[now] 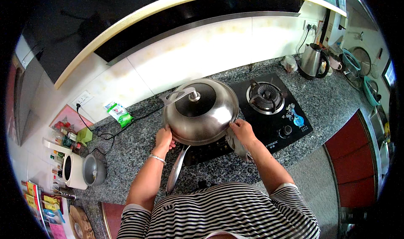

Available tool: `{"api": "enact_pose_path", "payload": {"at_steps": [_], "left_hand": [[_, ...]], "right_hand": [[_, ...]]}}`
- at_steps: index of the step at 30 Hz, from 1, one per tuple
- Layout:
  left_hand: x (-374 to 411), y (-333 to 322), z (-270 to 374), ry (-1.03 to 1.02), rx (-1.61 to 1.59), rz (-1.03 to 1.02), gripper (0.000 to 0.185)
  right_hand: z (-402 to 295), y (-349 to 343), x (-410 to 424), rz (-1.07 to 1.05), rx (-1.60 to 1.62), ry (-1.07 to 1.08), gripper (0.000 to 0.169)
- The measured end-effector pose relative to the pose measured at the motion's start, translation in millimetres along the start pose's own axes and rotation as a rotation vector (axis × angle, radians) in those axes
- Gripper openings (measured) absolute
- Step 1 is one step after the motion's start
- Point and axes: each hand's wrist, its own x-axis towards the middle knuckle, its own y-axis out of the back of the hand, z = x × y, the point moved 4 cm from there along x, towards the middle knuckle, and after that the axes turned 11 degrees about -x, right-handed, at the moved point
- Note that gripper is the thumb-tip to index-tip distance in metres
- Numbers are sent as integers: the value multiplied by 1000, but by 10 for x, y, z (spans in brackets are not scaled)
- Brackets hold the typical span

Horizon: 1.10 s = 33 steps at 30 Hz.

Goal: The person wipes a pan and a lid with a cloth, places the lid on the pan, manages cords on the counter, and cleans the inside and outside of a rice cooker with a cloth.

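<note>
A large domed steel lid (202, 128) with a dark glass centre and an upright metal handle (183, 95) covers a wok. Only the wok's long metal handle (177, 171) shows clearly, pointing toward me. My left hand (164, 138) grips the left front edge of the lid, fingers curled beneath it. At the right edge, my right hand (242, 131) pinches the rim, with a grey cloth (237, 146) hanging under it. Whether the fingers also take in the wok's rim cannot be told. Beneath is a black cooktop panel (202, 153), mostly hidden.
Right of the lid is a black gas hob (258, 125) with one visible burner (266, 95). A steel electric kettle (311, 62) stands at the back right. Leftward are a green-white packet (120, 113), a cable (139, 119), a grey pot (94, 170) and several bottles (68, 141). A range hood (202, 10) overhangs.
</note>
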Motion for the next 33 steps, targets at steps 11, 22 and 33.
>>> {"api": "enact_pose_path", "payload": {"at_steps": [11, 22, 33], "left_hand": [[-407, 220, 100, -176, -18, 8, 46], [-1760, 435, -289, -550, 402, -346, 63], [-1536, 644, -432, -713, 514, -187, 58]], "right_hand": [[397, 146, 120, 71, 193, -123, 36], [736, -49, 313, 166, -650, 553, 37], [791, -196, -1528, 44, -533, 634, 47]]}}
